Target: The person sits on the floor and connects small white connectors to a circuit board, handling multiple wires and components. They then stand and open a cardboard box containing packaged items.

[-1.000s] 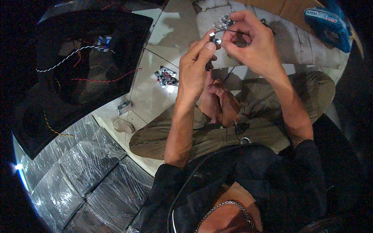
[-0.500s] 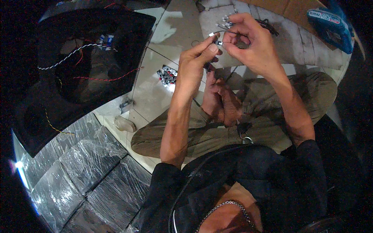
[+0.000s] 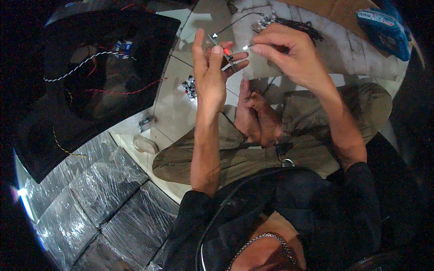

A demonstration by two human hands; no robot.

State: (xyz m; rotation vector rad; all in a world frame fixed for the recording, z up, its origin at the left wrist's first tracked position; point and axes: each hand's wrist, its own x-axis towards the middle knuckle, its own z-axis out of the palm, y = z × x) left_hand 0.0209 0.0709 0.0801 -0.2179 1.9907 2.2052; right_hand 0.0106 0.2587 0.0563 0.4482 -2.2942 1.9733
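My left hand [image 3: 210, 79] holds a narrow circuit board [image 3: 232, 62] tilted between thumb and fingers. The board carries a red part, and a white connector with a thin black cable [image 3: 236, 22] is at its upper end. To the right, my right hand [image 3: 294, 54] pinches a small white plug [image 3: 246, 47] between thumb and forefinger, a short gap away from the board. The lead behind this plug is mostly hidden by the fingers. Beyond my right hand, a bundle of black cables [image 3: 300, 25] with white connectors lies on a pale padded surface [image 3: 246, 31].
Small metallic and red parts [image 3: 189, 89] lie piled on the tiles beside my left wrist. At left is a large black panel [image 3: 149, 49] with loose twisted wires. Plastic-wrapped blocks [image 3: 108, 185] fill the lower left. A blue case [image 3: 384, 36] stands at the far right.
My hands have moved apart. The left one has shifted left and turned, bringing the circuit board into plain sight. The right one has drawn back slightly, showing the white plug.
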